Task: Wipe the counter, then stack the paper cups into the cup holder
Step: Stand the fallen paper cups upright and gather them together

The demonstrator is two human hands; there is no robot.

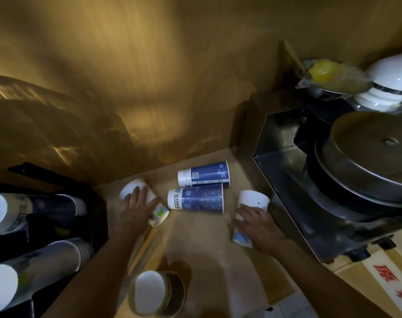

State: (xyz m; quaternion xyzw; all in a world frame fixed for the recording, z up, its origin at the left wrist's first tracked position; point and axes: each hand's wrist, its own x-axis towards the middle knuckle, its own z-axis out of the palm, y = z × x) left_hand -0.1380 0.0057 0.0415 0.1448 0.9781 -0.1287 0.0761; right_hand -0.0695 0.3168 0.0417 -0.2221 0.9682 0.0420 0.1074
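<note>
Two blue paper cups [204, 174] [196, 198] lie on their sides, side by side, at the back of the tan counter [202, 237]. My left hand [137, 206] is closed over a white cup [132, 188] that lies tipped over left of them. My right hand [256, 222] grips another white cup [252, 200] on the right, close to the metal machine. At the left stands the black cup holder [64, 221] with two stacks of nested cups [39, 207] [48, 260] lying in it, bottoms toward me.
A steel machine [346, 180] with a round lid fills the right side. White bowls [392, 83] and a plastic bag sit behind it. A short stack of brown-sleeved paper bowls [158, 292] stands at the counter's near edge. A wooden wall closes the back.
</note>
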